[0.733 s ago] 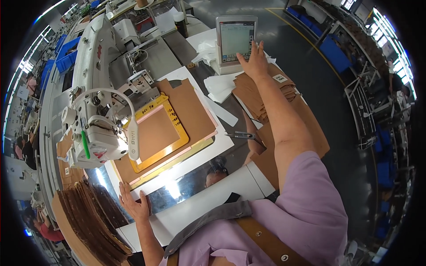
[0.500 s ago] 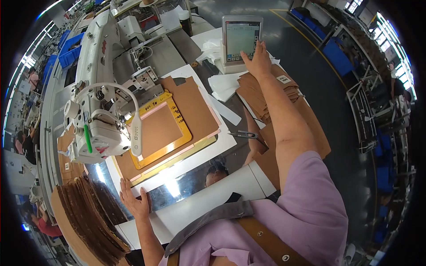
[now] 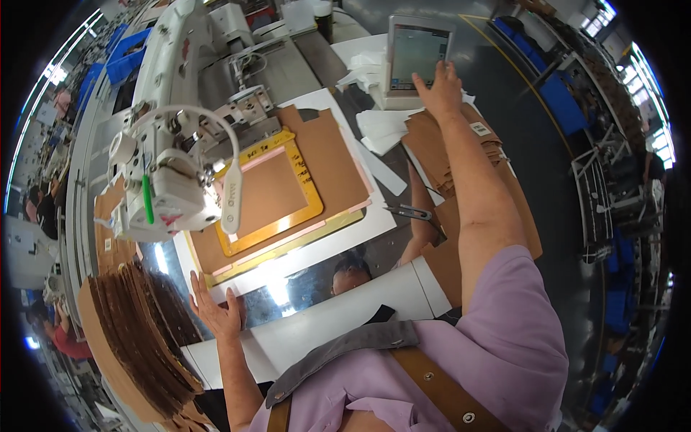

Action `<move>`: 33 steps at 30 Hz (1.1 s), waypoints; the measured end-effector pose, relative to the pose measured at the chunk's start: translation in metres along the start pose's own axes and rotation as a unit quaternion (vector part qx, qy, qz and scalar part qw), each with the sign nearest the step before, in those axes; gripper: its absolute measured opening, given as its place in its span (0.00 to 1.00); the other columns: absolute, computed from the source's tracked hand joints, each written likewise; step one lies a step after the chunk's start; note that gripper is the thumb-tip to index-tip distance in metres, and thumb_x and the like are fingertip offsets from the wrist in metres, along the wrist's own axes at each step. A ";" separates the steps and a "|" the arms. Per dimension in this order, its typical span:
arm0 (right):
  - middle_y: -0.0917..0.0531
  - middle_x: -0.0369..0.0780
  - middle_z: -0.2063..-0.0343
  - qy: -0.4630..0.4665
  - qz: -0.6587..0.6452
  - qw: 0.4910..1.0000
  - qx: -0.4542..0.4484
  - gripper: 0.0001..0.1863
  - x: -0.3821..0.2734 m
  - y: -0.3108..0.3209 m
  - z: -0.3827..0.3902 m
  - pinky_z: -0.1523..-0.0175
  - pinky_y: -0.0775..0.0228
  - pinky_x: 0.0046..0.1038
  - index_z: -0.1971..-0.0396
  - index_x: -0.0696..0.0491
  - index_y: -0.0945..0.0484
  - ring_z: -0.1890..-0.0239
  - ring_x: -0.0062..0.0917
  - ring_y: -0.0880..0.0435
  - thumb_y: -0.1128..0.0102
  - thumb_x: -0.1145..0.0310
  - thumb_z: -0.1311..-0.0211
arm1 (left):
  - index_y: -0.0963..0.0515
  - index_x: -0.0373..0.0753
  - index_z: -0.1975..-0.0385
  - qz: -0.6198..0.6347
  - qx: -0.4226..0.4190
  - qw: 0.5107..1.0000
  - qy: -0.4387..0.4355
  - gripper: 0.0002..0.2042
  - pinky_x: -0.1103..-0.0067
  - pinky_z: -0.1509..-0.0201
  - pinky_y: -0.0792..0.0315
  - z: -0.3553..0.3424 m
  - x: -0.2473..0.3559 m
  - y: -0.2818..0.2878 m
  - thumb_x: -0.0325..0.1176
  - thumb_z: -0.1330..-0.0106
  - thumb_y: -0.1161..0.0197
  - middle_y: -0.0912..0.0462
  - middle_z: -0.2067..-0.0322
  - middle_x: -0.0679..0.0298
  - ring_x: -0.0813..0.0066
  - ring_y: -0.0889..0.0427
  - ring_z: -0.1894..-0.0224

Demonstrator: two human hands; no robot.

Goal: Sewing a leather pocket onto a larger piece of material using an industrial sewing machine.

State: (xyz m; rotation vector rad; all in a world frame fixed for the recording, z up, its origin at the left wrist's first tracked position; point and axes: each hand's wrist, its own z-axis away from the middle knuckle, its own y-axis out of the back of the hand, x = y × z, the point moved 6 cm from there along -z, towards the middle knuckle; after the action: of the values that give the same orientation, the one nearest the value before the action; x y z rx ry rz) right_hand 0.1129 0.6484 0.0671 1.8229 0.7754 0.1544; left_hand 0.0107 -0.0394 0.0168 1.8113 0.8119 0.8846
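Note:
My right hand (image 3: 441, 91) reaches up to the lower part of a touchscreen panel (image 3: 417, 61), fingers spread and holding nothing. Whether a fingertip touches the screen I cannot tell. My left hand (image 3: 217, 311), open and empty, lies at the near left corner of a white sheet (image 3: 288, 263). On that sheet rests a brown leather panel (image 3: 344, 170) with a yellow frame (image 3: 312, 196) over it. The white sewing machine head (image 3: 169, 173) stands above the frame's left side and hides part of it.
Brown stacked pieces (image 3: 137, 338) stand at the near left. More brown pieces (image 3: 440, 147) lie below the panel on the right. Thread snips (image 3: 410, 211) rest on the shiny table plate (image 3: 309, 284). White cloth (image 3: 381, 128) lies near the screen.
The whole view has shifted slightly, with the table scene moving right and up. My right hand's fingers are spread wider at the screen. My left hand stays by the white sheet's corner.

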 end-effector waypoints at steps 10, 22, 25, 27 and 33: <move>0.39 0.59 0.28 0.100 0.050 0.994 0.005 0.54 0.055 -0.026 -0.045 0.24 0.44 0.45 0.27 0.61 0.37 0.24 0.51 0.41 0.53 0.26 0.34 | 0.32 0.38 0.32 -0.017 0.038 0.999 0.016 0.37 0.52 0.21 0.63 -0.004 0.003 0.001 0.49 0.41 0.37 0.39 0.25 0.51 0.55 0.40 0.23; 0.44 0.60 0.26 0.071 0.070 0.994 -0.038 0.58 0.060 -0.037 -0.054 0.23 0.45 0.46 0.25 0.59 0.42 0.23 0.52 0.44 0.55 0.22 0.37 | 0.29 0.39 0.35 -0.027 0.011 0.999 0.023 0.33 0.54 0.21 0.62 0.002 -0.005 -0.005 0.50 0.38 0.39 0.34 0.27 0.53 0.58 0.40 0.23; 0.44 0.61 0.27 0.070 0.063 0.995 -0.043 0.58 0.060 -0.035 -0.055 0.23 0.45 0.46 0.25 0.60 0.42 0.23 0.52 0.44 0.54 0.22 0.37 | 0.28 0.39 0.35 -0.029 0.015 0.999 0.019 0.32 0.54 0.21 0.61 0.001 -0.005 -0.006 0.50 0.38 0.39 0.33 0.28 0.53 0.58 0.39 0.23; 0.44 0.62 0.27 0.081 0.067 0.994 -0.037 0.58 0.061 -0.036 -0.055 0.23 0.46 0.46 0.25 0.61 0.42 0.23 0.52 0.44 0.54 0.23 0.37 | 0.27 0.39 0.36 -0.029 0.018 0.999 0.017 0.32 0.54 0.21 0.61 0.001 -0.005 -0.007 0.50 0.38 0.39 0.33 0.28 0.53 0.58 0.39 0.24; 0.44 0.63 0.27 0.088 0.062 0.993 -0.039 0.58 0.061 -0.035 -0.056 0.23 0.46 0.44 0.26 0.62 0.42 0.23 0.52 0.45 0.53 0.23 0.37 | 0.27 0.38 0.37 -0.026 0.017 0.999 0.015 0.32 0.54 0.22 0.60 0.000 -0.005 -0.007 0.50 0.38 0.39 0.33 0.28 0.52 0.57 0.39 0.24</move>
State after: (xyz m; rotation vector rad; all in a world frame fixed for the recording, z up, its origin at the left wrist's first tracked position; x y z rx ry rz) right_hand 0.1193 0.7352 0.0427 1.7988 0.7672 0.4244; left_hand 0.0071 -0.0410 0.0088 1.8013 0.8937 0.8723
